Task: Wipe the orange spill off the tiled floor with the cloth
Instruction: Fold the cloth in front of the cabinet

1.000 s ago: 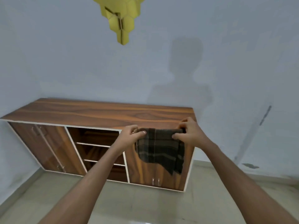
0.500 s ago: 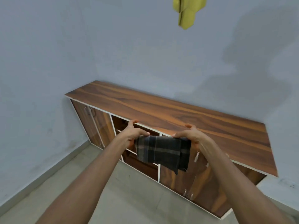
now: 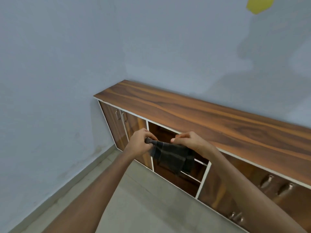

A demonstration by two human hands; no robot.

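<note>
Both hands are out in front, holding the cloth (image 3: pixel 171 157) in the air between them; the left hand (image 3: pixel 140 145) is closed on one bunched corner, fingers curled tight round it; the right hand (image 3: pixel 190 142) grips the other top edge under its palm, index finger and thumb loosely extended; the cloth (dark, faintly checked) hangs down in front of the open shelves of a wooden cabinet (image 3: pixel 210 118), well above the floor (image 3: pixel 143 207); a blue wall (image 3: pixel 67 64) stands behind
</note>
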